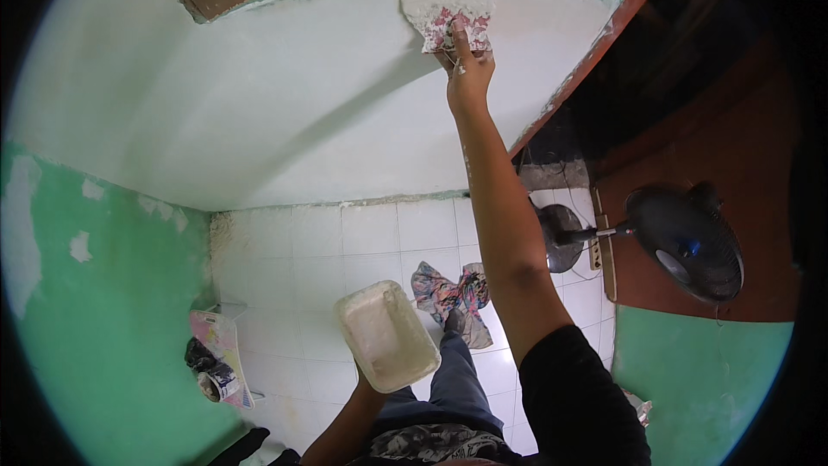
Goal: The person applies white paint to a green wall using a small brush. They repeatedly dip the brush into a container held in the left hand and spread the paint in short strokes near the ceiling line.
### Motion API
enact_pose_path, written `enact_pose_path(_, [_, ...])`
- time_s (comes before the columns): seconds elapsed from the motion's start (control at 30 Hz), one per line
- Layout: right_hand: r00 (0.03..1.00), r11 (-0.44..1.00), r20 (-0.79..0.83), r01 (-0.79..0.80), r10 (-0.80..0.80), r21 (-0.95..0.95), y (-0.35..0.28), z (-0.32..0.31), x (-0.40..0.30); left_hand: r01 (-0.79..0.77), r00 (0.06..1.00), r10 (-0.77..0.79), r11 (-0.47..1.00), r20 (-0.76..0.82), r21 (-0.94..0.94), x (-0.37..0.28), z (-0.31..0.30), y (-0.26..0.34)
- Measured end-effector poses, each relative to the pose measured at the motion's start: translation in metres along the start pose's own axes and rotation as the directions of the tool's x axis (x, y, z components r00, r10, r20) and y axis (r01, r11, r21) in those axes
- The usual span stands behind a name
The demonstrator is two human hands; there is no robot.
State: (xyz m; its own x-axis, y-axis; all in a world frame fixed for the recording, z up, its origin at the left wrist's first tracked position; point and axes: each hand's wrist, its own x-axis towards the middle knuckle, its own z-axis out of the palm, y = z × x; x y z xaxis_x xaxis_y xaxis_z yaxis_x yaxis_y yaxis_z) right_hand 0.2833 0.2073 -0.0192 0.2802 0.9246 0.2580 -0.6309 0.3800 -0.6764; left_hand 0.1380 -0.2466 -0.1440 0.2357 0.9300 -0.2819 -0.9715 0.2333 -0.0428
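My right hand (471, 71) grips a wide filler scraper (448, 18), its face caked with white putty over red patches. The scraper's far edge lies against the white-coated wall (310, 90), just below a brown panel. White smears mark the hand and forearm. Lower down, my left hand (367, 380) supports a pale rectangular plastic tub (390, 335) from beneath, so most of its fingers are hidden. Whitish putty coats the inside of the tub, which is tilted towards me.
A black pedestal fan (686, 243) stands at right, near a power strip (596, 254). Patterned cloth (446, 291) lies by my foot on the white tile floor (310, 278). A small folding table (223, 346) holding a can (218, 383) is beside the green wall (116, 310).
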Motion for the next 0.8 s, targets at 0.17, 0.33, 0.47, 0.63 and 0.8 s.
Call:
enact_pose_path(0.17, [0.939, 0.962, -0.273, -0.247, 0.208, -0.118, 0.023, -0.046, -0.042, -0.018, 0.998, 0.024, 0.995, -0.061, 0.1, -0.007, -0.001, -0.003])
enact_pose_path(0.33, [0.983, 0.986, -0.087, -0.167, 0.165, -0.02, -0.007, -0.029, -0.06, -0.049, 0.996, 0.062, 0.985, -0.071, 0.166, -0.014, 0.003, -0.003])
enact_pose_path(0.47, [1.0, 0.997, 0.027, -0.011, 0.013, -0.075, -0.023, 0.009, -0.006, -0.066, 0.994, 0.081, 0.979, -0.074, 0.191, -0.016, 0.007, -0.006])
enact_pose_path(0.63, [0.962, 0.932, -0.241, -0.201, 0.13, -0.302, 0.001, -0.02, -0.033, -0.083, 0.993, 0.097, 0.979, -0.07, 0.187, -0.023, 0.01, -0.017])
enact_pose_path(0.8, [0.988, 0.998, -0.147, -0.059, 0.056, -0.015, -0.01, -0.014, -0.077, -0.07, 0.994, 0.085, 0.979, -0.072, 0.193, -0.035, 0.008, -0.018])
